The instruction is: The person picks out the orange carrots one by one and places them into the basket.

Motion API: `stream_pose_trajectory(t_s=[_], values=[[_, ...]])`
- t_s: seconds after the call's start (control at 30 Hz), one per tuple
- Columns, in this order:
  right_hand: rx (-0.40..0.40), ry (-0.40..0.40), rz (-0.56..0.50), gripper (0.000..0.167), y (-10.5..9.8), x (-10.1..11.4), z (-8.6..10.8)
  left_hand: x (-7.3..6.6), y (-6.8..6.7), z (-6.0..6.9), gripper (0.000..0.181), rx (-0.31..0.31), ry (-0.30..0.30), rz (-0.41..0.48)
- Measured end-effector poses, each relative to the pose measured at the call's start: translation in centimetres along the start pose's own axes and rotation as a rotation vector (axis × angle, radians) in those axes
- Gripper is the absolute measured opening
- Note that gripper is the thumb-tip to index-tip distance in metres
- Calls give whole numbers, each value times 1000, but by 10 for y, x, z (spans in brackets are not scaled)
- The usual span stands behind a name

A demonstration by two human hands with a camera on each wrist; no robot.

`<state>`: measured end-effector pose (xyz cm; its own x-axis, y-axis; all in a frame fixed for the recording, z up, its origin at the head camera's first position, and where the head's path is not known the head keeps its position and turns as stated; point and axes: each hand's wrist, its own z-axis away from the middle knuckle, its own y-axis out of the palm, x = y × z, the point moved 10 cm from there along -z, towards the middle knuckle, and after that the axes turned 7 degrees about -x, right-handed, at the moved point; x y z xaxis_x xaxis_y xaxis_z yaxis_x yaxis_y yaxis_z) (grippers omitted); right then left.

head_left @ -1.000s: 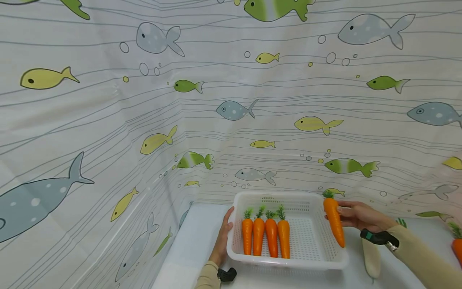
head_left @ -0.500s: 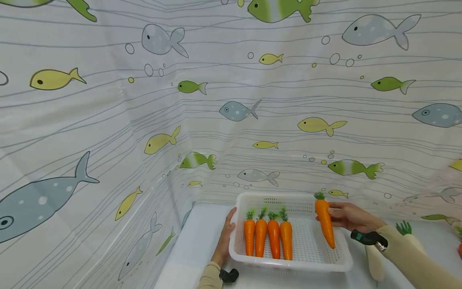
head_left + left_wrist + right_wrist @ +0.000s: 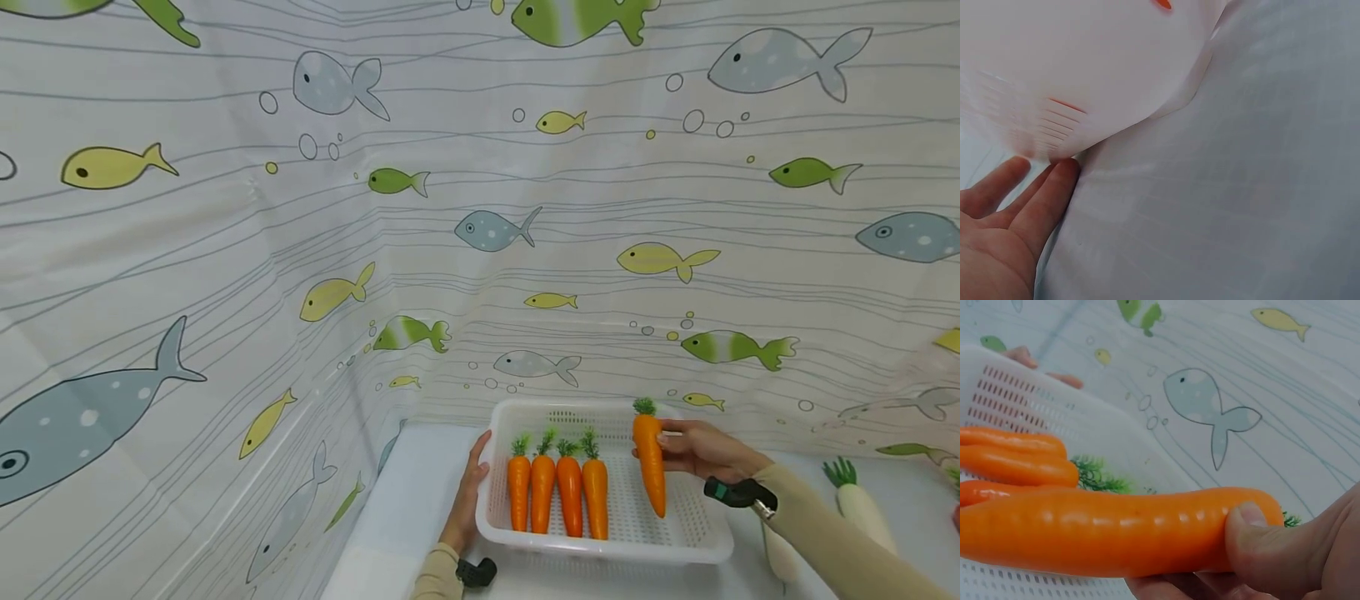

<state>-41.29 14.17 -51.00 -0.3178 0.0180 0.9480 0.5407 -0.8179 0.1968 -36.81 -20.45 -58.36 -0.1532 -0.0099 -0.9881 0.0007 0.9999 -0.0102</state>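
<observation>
My right hand (image 3: 701,447) pinches an orange carrot (image 3: 649,467) between thumb and fingers, its green top up. The carrot hangs tilted over the right half of a white basket (image 3: 600,546). Several other carrots (image 3: 570,496) lie side by side in the basket's left half, tops toward the back. In the right wrist view the thumb presses on the held carrot (image 3: 1116,531) near its leafy end. My left hand (image 3: 467,497) touches the basket's left wall. Nearly straight fingers (image 3: 1047,200) meet the wall in the left wrist view.
Right of the basket a white radish (image 3: 862,508) with green leaves lies on the white table (image 3: 420,467). Another long white vegetable (image 3: 780,554) is partly hidden by my right forearm. Something red shows at the right edge. A fish-patterned sheet (image 3: 420,275) rises behind and at left.
My right hand has carried the carrot leftward from the basket's right edge to over its right half. The left hand stays at the basket's side. The view has shifted slightly.
</observation>
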Motion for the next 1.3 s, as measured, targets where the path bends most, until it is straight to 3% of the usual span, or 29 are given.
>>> stream_pose_trajectory(t_s=[0.4, 0.67, 1.1, 1.3], values=[[-74, 38, 9, 74, 17, -14, -11, -2, 0, 2, 60, -2, 14, -25], [-129, 99, 8, 65, 20, -26, -16, -5, 0, 2, 59, 9, 46, -18], [-169, 124, 73, 59, 25, -40, -26, -4, -1, 1, 59, 7, 46, -23], [-230, 151, 129, 56, 29, -46, -32, -3, -1, 0, 60, 1, 37, -22]])
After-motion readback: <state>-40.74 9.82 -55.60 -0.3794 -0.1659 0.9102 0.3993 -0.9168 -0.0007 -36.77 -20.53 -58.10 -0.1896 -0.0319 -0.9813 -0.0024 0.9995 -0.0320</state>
